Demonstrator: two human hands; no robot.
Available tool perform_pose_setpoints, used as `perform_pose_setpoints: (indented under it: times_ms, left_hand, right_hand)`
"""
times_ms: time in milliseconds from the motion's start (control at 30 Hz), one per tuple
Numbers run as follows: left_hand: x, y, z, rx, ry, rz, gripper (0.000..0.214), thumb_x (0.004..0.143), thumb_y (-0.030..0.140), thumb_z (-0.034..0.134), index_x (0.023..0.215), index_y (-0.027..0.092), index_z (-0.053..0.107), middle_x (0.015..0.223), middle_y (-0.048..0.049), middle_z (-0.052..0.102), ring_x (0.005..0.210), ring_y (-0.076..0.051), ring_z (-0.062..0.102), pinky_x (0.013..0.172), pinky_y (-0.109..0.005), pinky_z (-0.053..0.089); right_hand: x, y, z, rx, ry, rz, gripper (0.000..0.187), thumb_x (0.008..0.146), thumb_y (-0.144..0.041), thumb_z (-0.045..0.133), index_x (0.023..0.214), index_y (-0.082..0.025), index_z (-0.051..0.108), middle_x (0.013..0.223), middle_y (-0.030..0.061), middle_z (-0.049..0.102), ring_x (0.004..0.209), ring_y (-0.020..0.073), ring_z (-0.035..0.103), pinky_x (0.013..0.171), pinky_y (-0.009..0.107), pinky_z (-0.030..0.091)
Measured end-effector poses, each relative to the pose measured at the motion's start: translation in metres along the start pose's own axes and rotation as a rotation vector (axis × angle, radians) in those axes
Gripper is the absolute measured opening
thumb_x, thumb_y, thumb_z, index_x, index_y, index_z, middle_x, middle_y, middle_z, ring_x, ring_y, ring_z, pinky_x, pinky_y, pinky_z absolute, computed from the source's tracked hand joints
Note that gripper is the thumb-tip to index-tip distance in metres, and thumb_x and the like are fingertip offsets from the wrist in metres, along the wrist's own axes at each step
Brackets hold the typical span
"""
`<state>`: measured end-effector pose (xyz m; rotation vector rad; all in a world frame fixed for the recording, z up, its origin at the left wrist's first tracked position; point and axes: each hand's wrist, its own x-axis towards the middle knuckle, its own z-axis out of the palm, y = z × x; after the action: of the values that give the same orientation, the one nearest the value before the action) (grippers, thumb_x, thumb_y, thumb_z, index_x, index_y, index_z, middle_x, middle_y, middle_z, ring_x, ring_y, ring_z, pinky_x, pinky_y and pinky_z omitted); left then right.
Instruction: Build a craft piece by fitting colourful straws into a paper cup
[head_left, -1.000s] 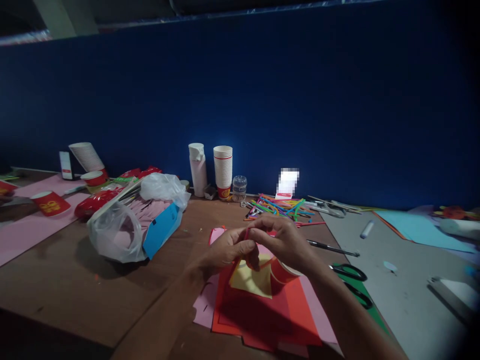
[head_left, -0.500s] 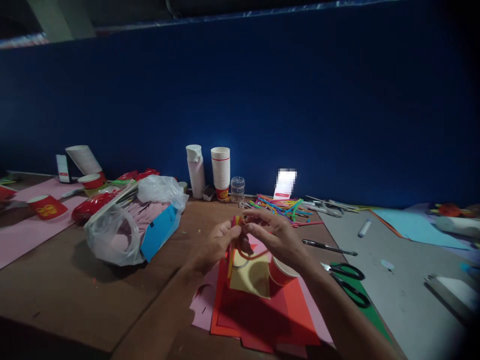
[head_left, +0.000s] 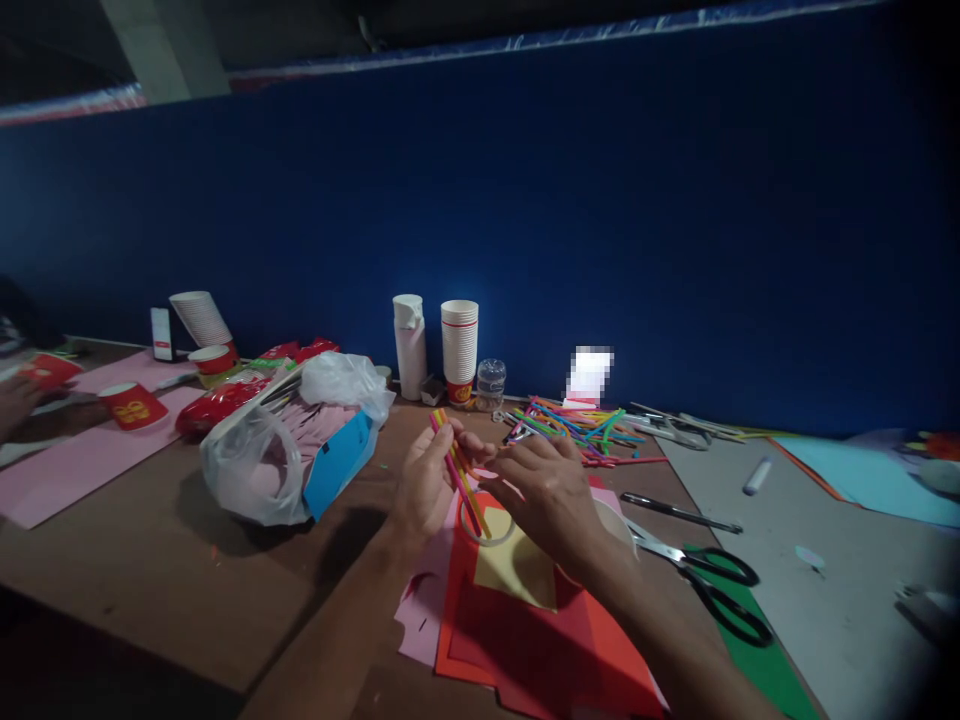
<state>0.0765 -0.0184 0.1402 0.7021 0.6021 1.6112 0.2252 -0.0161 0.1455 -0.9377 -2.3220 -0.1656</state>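
Work's on a small bundle of coloured straws (head_left: 459,477), pink, yellow and orange, held up over the worktop (head_left: 150,570), just above a clear plastic ring (head_left: 480,530). It's pinched upright-ish in the left hand (head_left: 424,487), while the right hand (head_left: 544,497) is kept loosely curled right beside it, though whether those fingers actually touch the straws can't really be told. Under the hands are stacked red paper (head_left: 525,640) and yellow paper (head_left: 517,570). Black-handled scissors (head_left: 709,590) are left lying to the right, a loose pile of straws (head_left: 577,430) sits further back, and a co-worker's hand (head_left: 16,405) is seen at far left.
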Motion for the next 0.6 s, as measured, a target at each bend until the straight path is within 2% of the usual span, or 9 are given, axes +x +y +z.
perform_pose_setpoints:
  times_ms: [167, 333, 600]
  left_hand:
    - [0.0, 0.0, -0.001, -0.044, 0.017, 0.059, 0.012, 0.077, 0.025, 0.058, 0.079, 0.016, 0.051, 0.065, -0.0016, 0.062, 0.074, -0.019, 0.064, 0.073, -0.037, 0.05]
    - [-0.001, -0.002, -0.001, -0.093, 0.069, 0.139, 0.009, 0.079, 0.024, 0.056, 0.08, 0.017, 0.051, 0.065, -0.0008, 0.061, 0.074, -0.018, 0.064, 0.072, -0.037, 0.05]
    - [0.0, -0.005, -0.002, -0.135, 0.138, 0.225, 0.01, 0.08, 0.026, 0.055, 0.077, 0.017, 0.05, 0.062, 0.0026, 0.057, 0.064, -0.014, 0.061, 0.073, -0.035, 0.05]
  right_hand:
    - [-0.001, 0.0, 0.008, -0.091, 0.004, -0.038, 0.021, 0.09, -0.029, 0.045, 0.085, -0.02, 0.064, 0.077, 0.0049, 0.067, 0.077, 0.0185, 0.052, 0.076, 0.035, 0.025]
    - [-0.002, -0.002, 0.015, -0.154, 0.014, -0.023, 0.025, 0.09, -0.023, 0.044, 0.073, -0.019, 0.062, 0.063, 0.003, 0.064, 0.064, 0.0156, 0.051, 0.071, 0.033, 0.024]
    - [-0.002, -0.011, 0.026, -0.043, 0.024, 0.05, 0.024, 0.087, -0.018, 0.047, 0.068, -0.018, 0.062, 0.061, 0.0013, 0.064, 0.059, 0.013, 0.054, 0.065, 0.031, 0.024]
